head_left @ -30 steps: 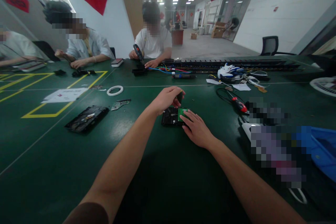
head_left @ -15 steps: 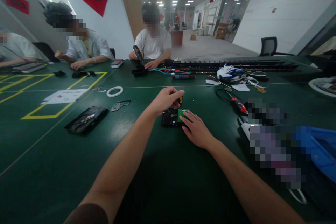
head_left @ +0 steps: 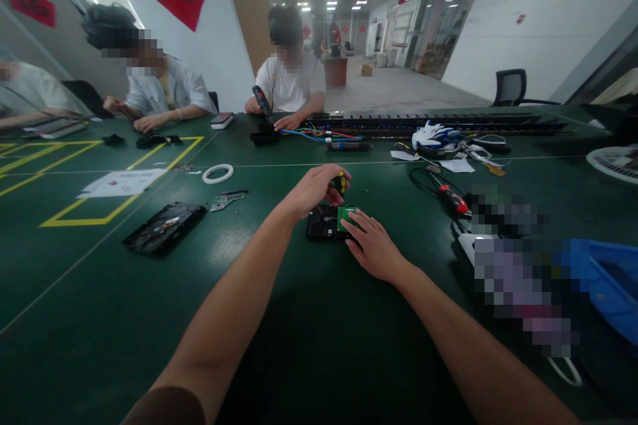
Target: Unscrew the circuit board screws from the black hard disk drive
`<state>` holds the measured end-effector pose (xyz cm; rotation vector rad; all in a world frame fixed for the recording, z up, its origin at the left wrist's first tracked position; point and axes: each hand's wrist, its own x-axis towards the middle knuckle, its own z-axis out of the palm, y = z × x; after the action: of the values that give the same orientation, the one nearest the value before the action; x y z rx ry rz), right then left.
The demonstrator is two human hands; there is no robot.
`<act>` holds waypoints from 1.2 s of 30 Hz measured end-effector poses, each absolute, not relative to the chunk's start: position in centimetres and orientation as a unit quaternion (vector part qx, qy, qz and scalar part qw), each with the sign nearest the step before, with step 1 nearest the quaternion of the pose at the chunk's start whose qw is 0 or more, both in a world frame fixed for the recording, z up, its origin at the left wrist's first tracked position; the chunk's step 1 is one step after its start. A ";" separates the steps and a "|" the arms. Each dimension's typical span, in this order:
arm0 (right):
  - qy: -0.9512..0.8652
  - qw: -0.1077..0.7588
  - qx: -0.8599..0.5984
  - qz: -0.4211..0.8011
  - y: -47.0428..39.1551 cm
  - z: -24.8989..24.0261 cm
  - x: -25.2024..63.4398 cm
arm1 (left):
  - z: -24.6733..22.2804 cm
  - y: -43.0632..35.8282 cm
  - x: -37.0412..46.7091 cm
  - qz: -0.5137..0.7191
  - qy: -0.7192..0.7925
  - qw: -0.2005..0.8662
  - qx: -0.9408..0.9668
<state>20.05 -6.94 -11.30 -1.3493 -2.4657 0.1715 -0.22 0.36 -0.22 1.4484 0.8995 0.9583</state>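
Note:
My left hand (head_left: 315,191) is closed around a yellow-and-black screwdriver (head_left: 339,183), held upright over a hard drive (head_left: 323,223). The fingers partly cover its handle, and I cannot make out where the tip meets the drive. The drive lies on the table, its green circuit board (head_left: 343,220) facing up at the right end. My right hand (head_left: 373,244) holds that end against the table. Its fingers spread over the board, with the thumb by the near edge, hiding the drive's right side.
A black casing (head_left: 164,228), a bare circuit board (head_left: 228,200) and a white tape roll (head_left: 218,174) lie left. A red-and-black screwdriver (head_left: 453,199) and a blue bin (head_left: 605,279) are right. Across the table, a person (head_left: 294,89) holds a power screwdriver (head_left: 262,99) beside coloured cables (head_left: 319,135).
The screwdriver handle has turned or shifted slightly in my left hand, and more of its yellow-and-black top shows. My right hand and the hard drive stay put.

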 end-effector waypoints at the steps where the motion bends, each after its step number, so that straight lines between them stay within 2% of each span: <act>1: -0.864 0.161 -0.473 0.061 -6.9 -11.3 20.0 | -0.2 0.3 -0.2 0.405 0.381 0.563 0.611; 16: -0.865 0.168 -0.470 0.054 -7.0 -11.3 20.0 | -0.3 0.3 -0.3 0.408 0.416 0.515 0.629; 36: -0.863 0.167 -0.472 0.066 -6.8 -11.4 20.1 | 0.0 0.3 -0.3 0.406 0.378 0.556 0.618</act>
<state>20.07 -6.84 -11.42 -1.3438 -2.4568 0.1872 -0.28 0.34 -0.01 1.4597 0.8918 0.9595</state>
